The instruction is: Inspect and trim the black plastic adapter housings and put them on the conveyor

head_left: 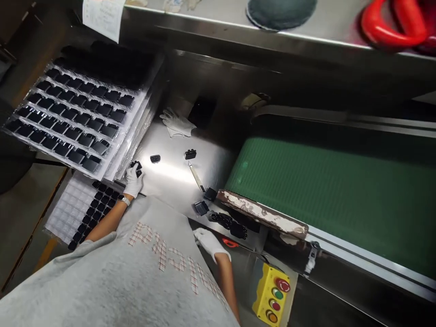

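My left hand (134, 182), in a white glove, is closed around small black plastic parts (136, 167) at the left edge of the steel table (160, 184). My right hand (208, 241), also gloved, is low in front of the table edge with its fingers curled; whatever they may hold is hidden. Just above it lie a black plastic part (200, 208) and a cluster of black parts (228, 224). Farther in are a small black piece (155, 158), another black part with bumps (190, 154) and a slim pale-handled knife (196, 176).
Stacked clear trays (78, 116) of black parts stand at the left, with another partly filled tray (73, 204) below. A spare white glove (177, 123) lies at the back. A green conveyor belt (334, 190) runs right, near a yellow button box (271, 295). A steel shelf (211, 25) crosses above.
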Tool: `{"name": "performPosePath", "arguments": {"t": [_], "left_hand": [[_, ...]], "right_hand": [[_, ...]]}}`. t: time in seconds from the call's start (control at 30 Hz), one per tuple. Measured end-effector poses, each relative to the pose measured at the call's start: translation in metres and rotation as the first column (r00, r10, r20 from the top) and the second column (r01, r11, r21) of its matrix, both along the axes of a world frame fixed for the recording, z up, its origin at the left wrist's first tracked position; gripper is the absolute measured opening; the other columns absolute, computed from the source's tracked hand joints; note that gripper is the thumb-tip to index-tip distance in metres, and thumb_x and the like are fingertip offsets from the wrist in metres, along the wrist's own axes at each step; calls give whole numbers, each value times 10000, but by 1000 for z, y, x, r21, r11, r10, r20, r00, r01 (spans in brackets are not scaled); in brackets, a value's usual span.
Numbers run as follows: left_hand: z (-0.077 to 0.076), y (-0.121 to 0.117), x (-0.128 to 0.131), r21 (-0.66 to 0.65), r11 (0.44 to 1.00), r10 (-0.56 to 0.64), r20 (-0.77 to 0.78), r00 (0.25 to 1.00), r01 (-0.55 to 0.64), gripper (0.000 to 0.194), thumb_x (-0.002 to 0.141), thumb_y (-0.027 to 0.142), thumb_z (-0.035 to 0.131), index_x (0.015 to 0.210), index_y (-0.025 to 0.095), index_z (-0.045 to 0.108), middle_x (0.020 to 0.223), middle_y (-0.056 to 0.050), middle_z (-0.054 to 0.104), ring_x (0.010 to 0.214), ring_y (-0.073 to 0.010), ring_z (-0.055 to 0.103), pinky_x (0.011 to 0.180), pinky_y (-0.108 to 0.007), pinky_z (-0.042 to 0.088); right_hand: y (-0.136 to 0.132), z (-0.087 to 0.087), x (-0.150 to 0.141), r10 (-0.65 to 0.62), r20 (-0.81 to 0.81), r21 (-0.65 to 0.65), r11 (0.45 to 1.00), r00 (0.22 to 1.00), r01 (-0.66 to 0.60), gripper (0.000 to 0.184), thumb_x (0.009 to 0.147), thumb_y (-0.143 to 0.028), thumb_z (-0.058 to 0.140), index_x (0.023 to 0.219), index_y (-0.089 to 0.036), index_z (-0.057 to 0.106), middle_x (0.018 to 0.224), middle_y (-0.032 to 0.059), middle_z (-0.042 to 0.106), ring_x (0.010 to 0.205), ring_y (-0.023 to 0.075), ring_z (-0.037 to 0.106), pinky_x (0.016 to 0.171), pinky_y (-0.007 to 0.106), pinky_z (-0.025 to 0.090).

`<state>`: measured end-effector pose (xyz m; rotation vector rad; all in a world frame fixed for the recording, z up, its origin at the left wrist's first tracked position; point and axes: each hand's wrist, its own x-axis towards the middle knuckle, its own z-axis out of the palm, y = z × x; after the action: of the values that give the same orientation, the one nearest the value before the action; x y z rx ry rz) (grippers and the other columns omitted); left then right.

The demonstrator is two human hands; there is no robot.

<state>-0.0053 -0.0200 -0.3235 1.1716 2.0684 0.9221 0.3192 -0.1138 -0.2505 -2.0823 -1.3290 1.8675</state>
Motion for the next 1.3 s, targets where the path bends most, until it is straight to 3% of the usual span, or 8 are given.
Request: {"name": "performPosePath", "arguments": {"t": [0.13,0.27,0.43,0.53,0.63,0.83,1.1,1.3], "left_hand": [[2,-6,-4,-14,999,-37,90,995,39,434,773,200,689,1200,183,613,1111,-125,490,1174,-292,482,1108,-428,327],[5,-11,-6,-35,999,-20,171,985,27,423,741,158,702,1156,189,627,1117,-140,523,1211,-323,461,1132,-445,285],[13,-22,-9,-57,998,39,226,973,-27,495,699,131,733,1177,163,608,1183,-164,512,1277,-356,413,1172,-477,207],[21,-28,-9,-54,997,62,255,965,-50,541,682,146,762,1199,171,603,1220,-161,503,1289,-349,419,1175,-462,229],[33,-27,-6,-49,996,90,276,957,-80,547,669,171,789,1182,173,600,1217,-157,506,1287,-352,433,1175,-475,248],[91,-14,18,1,995,92,366,926,-99,626,728,301,767,1284,171,511,1325,-171,467,1209,-307,530,1118,-463,377],[171,11,50,156,939,-331,653,681,306,494,781,381,724,1227,203,610,1285,-112,612,1067,-212,632,1026,-386,485],[188,13,51,345,824,-566,527,634,449,346,800,415,707,1073,204,675,1051,-75,640,1003,-179,629,995,-358,510]], "right_hand": [[84,18,-74,309,95,161,933,946,-321,254,954,-341,509,986,-135,654,1064,109,644,1009,200,599,966,422,475],[171,6,-187,525,125,370,763,842,-531,316,931,-307,548,1195,-140,589,1306,128,545,1211,240,513,1066,472,396],[208,-19,-253,691,132,361,634,711,-684,333,914,-377,589,1154,-146,598,1193,86,603,1090,208,586,956,445,496],[205,-28,-246,698,95,335,649,710,-683,291,914,-371,592,1086,-138,614,1094,67,629,991,177,612,887,398,526],[194,-21,-225,595,29,355,745,803,-565,219,874,-312,631,994,-129,612,962,40,633,879,155,608,823,360,523],[167,39,-171,124,-287,408,913,950,4,308,736,-262,607,1012,-174,504,969,47,617,884,154,581,810,302,491],[127,105,-133,-239,-698,87,908,675,410,356,688,-454,694,848,-209,491,709,-50,529,513,45,434,423,166,347],[107,133,-120,-350,-820,-215,921,452,324,421,689,-520,729,853,-189,528,575,-55,550,351,13,299,353,168,141]]}}
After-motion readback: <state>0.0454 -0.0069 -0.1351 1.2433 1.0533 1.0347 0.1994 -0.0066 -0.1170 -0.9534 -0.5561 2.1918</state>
